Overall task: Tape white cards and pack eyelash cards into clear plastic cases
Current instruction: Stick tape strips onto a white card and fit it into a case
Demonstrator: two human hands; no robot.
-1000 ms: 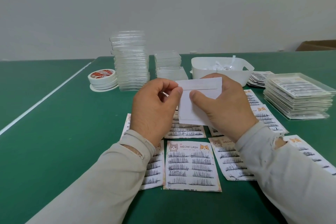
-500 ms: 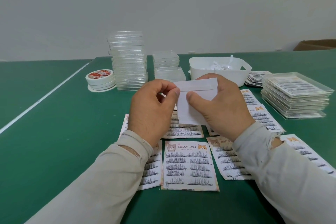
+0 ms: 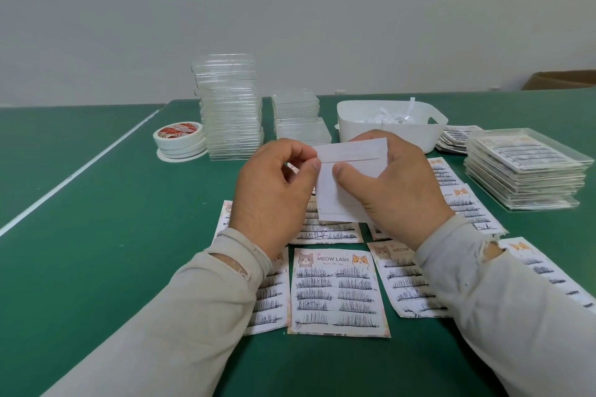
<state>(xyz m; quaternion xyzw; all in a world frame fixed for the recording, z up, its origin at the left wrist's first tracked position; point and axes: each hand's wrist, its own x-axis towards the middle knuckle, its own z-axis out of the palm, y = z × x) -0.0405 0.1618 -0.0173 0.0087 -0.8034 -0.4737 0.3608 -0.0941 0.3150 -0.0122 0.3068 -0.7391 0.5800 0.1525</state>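
Holding a white card [image 3: 351, 171] up over the green counter [image 3: 106, 235], both hands are working at chest height in the head view. Left hand [image 3: 274, 193] is pinching the card's left edge w/ thumb and forefinger, other fingers curled. Right hand [image 3: 396, 184] is gripping the card from the right, thumb pressing on its face, fingers wrapping behind. A tape strip is running across the card's upper part. Eyelash cards [image 3: 338, 292] are lying flat on the counter below the hands, in rows, some partly hidden by the sleeves. Farther back, a tall stack of clear cases [image 3: 230, 109] is standing next to a shorter stack [image 3: 298, 116]; tape rolls [image 3: 179, 138] are sitting just left of the tall one. White bin [image 3: 392, 126] w/ paper scraps is sitting behind the card. Packed cases [image 3: 522, 167] are stacking up at far right.
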